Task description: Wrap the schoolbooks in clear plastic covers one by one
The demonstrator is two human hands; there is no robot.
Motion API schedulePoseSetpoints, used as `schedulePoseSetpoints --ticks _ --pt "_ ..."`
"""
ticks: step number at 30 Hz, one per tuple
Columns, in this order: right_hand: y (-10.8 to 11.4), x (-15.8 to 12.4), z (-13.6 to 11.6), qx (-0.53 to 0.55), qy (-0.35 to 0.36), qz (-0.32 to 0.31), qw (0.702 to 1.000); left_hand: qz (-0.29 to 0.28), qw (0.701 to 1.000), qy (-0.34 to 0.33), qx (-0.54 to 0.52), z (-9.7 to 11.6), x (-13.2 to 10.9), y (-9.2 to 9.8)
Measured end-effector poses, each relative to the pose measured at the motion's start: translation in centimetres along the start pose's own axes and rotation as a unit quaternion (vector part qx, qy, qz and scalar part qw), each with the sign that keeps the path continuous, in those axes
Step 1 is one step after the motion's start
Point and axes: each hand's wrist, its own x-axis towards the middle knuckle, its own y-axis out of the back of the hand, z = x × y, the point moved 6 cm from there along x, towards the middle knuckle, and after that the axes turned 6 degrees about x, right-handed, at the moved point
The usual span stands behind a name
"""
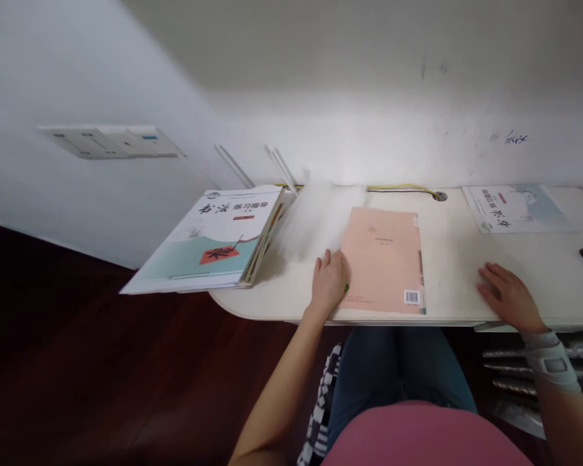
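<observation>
2 hands, advice: keep pressure light and flat, sparing the edge of the pink book (381, 259) from creases.
Right hand (509, 296): released, fingers loosely spread, right of frame.
Left hand (329, 279): touching the left edge; cannot tell if pinching.
Book position: centre of frame, barcode up.
Pale blurred sheet (311, 220): just beyond.

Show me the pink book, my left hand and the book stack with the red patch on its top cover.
Pink book (381, 262): head view, middle of its cover.
Left hand (329, 278): head view, back of the hand.
Book stack (206, 239): head view, top book's cover.
</observation>
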Motion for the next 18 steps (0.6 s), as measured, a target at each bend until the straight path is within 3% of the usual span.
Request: schedulePoseSetpoints --ticks 3,5,9,11,14,18 --pt "0.7 0.4 -1.6 -0.037 -0.043 -0.005 0.998 -0.011 1.0 0.012 -0.01 -0.2 -0.3 0.3" --pt "1.2 1.2 -4.1 -0.054 -0.067 0.01 0.996 -0.021 1.0 0.007 -0.015 0.0 -0.6 0.4" --pt "-0.6 3.2 -12.7 0.045 0.081 -0.059 0.994 -0.033 0.999 -0.011 -0.019 0.4 -0.7 0.4" --pt "-2.0 3.7 -15.6 0.069 0.131 -0.104 0.984 -0.025 1.0 -0.001 0.002 -0.3 -0.6 0.4" --pt "-3.3 3.7 -16.8 0.077 0.135 -0.122 0.98 -0.015 0.999 0.027 0.032 -2.4 -0.3 0.2" --pt "-3.6 3.4 -15.8 0.099 0.106 -0.1 0.984 0.036 0.997 0.071 0.024 -5.1 -0.7 1.6"
